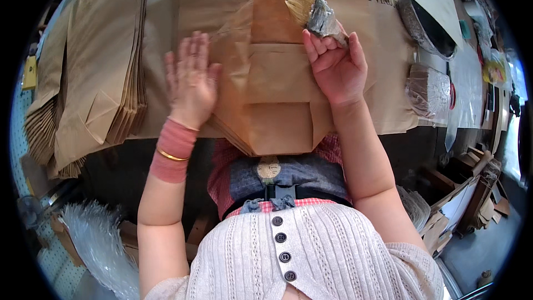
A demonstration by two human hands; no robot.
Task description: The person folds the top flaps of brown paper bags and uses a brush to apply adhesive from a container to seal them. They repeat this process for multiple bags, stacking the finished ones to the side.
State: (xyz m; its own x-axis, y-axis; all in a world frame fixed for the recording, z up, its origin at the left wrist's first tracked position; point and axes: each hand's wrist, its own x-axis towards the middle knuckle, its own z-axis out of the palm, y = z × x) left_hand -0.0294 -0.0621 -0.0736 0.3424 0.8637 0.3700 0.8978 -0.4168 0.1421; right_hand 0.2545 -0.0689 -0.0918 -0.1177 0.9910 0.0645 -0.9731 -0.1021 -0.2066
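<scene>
Person is wearing a cream, cable-knit sleeveless vest (333,250), ribbed texture, with a row of four small dark round buttons (282,255) running down the front centre. Under it a red-and-white checked garment (288,205) is showing at the waist and sides. A blue denim-like apron piece (311,175) is lying over the lap, with a black strap and plastic buckle (283,191) crossing it and a round pale patch (268,168) above the buckle. Left hand (190,80) is wearing a pinkish-red fabric wrist wrap (173,150) with a thin gold bangle (171,156) over it. Right hand (336,66) is bare, no wrap or jewellery showing. Forearms are bare, no sleeves.
</scene>
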